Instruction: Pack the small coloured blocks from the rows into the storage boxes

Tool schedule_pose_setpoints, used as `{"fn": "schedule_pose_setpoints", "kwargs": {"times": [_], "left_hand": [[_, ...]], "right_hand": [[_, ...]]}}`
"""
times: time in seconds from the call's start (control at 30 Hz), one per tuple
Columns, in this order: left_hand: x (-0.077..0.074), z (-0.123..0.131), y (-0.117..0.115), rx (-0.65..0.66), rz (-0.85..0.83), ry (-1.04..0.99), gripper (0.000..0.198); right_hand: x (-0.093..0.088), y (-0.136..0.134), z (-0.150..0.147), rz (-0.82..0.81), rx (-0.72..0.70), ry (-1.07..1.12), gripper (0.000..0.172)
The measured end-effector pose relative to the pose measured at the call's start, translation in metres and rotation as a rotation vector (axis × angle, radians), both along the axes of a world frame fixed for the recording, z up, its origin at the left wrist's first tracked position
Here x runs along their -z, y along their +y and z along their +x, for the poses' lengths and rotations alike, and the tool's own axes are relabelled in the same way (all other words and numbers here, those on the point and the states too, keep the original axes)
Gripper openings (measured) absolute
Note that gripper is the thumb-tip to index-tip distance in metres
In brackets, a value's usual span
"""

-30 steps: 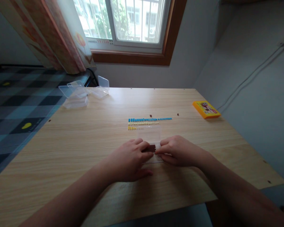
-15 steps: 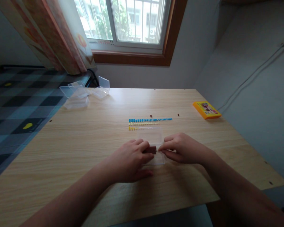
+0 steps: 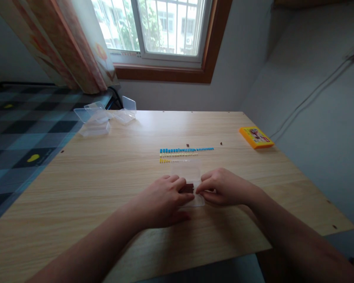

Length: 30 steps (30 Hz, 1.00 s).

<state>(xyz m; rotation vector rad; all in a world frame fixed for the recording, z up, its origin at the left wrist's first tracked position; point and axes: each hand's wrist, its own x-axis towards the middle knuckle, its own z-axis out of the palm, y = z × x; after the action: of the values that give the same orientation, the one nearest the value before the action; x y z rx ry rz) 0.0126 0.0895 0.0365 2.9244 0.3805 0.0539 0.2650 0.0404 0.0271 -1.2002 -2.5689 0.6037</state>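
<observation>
A clear plastic box [image 3: 198,201] lies in front of me with its lid [image 3: 185,169] folded back on the far side. Brown toy bricks [image 3: 189,188] are lined up inside it. My left hand [image 3: 166,198] rests over the box's left part, fingers spread and touching the bricks, its thumb apart below; it covers some of them. At the box's right side, my right hand [image 3: 220,186] has thumb and index finger pinched just beside the bricks. Anything between those fingertips is too small to make out.
Beyond the lid run rows of small blue bricks [image 3: 172,150], cream bricks [image 3: 177,155] and yellow bricks [image 3: 164,160]. Small brown pieces [image 3: 188,145] lie behind them. Open clear boxes [image 3: 96,127] stand far left, an orange-yellow box [image 3: 256,137] far right on the wooden table [image 3: 91,173].
My right hand has shifted slightly left and down, its fingertips drawing closer together beside the brown bricks. The left hand stays almost in place. The camera view has shifted slightly.
</observation>
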Motion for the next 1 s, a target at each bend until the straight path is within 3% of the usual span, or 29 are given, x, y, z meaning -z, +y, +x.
{"fn": "schedule_pose_setpoints", "kwargs": {"times": [0.83,1.0], "left_hand": [[0.000,0.000,0.000,-0.009,0.010,0.000,0.034],[0.000,0.000,0.000,-0.002,0.001,-0.023,0.031]], "right_hand": [[0.000,0.000,-0.003,0.009,-0.002,-0.019,0.024],[-0.005,0.001,0.007,0.037,0.019,0.141,0.021]]}}
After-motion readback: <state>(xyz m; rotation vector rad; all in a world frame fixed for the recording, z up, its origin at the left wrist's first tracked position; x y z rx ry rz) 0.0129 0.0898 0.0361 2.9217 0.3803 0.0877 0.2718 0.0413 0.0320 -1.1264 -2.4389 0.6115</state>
